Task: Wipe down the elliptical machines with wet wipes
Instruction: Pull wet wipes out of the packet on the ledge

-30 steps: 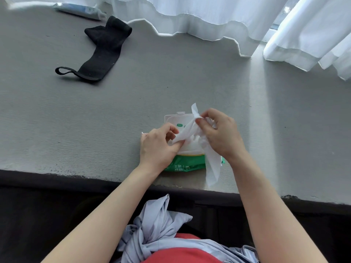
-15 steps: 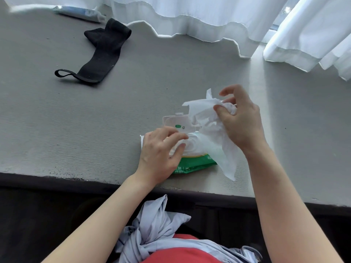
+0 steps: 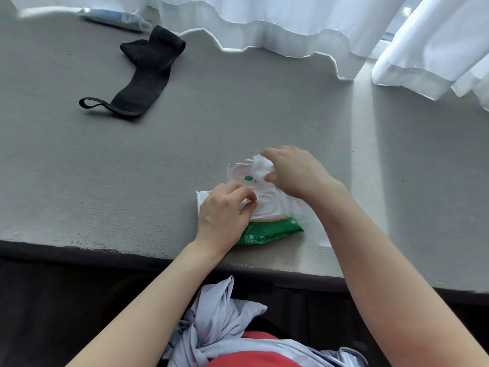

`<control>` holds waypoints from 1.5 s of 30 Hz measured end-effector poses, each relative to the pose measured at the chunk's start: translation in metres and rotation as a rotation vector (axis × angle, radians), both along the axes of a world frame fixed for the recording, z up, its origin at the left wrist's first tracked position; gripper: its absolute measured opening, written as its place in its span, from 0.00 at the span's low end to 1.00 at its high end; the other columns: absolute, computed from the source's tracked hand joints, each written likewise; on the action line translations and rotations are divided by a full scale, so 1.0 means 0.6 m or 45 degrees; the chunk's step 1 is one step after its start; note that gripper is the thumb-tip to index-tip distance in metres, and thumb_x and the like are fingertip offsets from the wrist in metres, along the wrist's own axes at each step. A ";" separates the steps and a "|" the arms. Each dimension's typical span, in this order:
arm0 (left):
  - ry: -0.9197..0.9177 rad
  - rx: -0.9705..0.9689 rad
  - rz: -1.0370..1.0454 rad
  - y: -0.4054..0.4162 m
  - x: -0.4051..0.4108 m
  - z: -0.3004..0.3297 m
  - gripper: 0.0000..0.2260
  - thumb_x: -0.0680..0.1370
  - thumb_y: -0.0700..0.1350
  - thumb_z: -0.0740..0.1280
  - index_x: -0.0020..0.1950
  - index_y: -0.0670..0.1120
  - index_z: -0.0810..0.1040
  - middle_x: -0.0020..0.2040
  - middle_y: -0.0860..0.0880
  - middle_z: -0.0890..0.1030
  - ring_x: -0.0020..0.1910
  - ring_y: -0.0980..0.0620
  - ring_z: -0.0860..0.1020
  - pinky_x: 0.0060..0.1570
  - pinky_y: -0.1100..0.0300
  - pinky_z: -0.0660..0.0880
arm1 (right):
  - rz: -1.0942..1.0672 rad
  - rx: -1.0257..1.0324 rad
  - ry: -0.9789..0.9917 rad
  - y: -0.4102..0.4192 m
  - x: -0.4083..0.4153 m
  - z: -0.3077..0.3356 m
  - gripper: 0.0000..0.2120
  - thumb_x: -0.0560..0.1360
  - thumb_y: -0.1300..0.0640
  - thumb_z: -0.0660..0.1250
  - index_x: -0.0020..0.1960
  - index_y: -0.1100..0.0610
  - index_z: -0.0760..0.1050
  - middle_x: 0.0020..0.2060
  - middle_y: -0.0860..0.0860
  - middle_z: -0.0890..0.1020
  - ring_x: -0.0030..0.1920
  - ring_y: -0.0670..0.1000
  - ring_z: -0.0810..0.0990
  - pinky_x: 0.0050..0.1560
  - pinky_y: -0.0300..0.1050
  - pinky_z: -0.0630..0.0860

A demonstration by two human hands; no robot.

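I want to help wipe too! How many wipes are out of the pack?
1: a wipe bunched in the right hand, above the open pack. More are probably inside, hidden.
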State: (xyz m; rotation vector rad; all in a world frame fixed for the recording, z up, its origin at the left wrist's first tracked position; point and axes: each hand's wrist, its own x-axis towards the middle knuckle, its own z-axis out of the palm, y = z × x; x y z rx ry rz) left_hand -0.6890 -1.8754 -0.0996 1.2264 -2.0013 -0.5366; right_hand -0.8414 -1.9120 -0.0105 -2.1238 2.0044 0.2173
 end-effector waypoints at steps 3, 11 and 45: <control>-0.022 -0.125 -0.087 0.003 0.008 -0.006 0.10 0.76 0.48 0.67 0.43 0.43 0.83 0.42 0.49 0.81 0.40 0.46 0.79 0.39 0.51 0.77 | 0.011 -0.032 -0.005 -0.011 0.002 0.000 0.13 0.80 0.53 0.64 0.64 0.54 0.75 0.59 0.56 0.78 0.59 0.58 0.76 0.52 0.48 0.70; -0.306 -0.267 -0.177 0.010 0.014 -0.020 0.27 0.69 0.64 0.63 0.49 0.43 0.84 0.54 0.42 0.75 0.53 0.46 0.69 0.50 0.49 0.78 | 0.070 -0.136 0.029 -0.008 0.006 0.023 0.11 0.81 0.53 0.60 0.59 0.53 0.78 0.56 0.54 0.76 0.54 0.59 0.77 0.45 0.47 0.68; -0.003 0.113 -0.190 -0.040 0.049 0.025 0.48 0.61 0.60 0.75 0.74 0.63 0.51 0.76 0.47 0.57 0.74 0.45 0.59 0.71 0.50 0.56 | 0.006 -0.083 -0.062 0.009 -0.035 0.059 0.14 0.81 0.58 0.60 0.60 0.46 0.79 0.48 0.47 0.70 0.51 0.55 0.77 0.47 0.44 0.69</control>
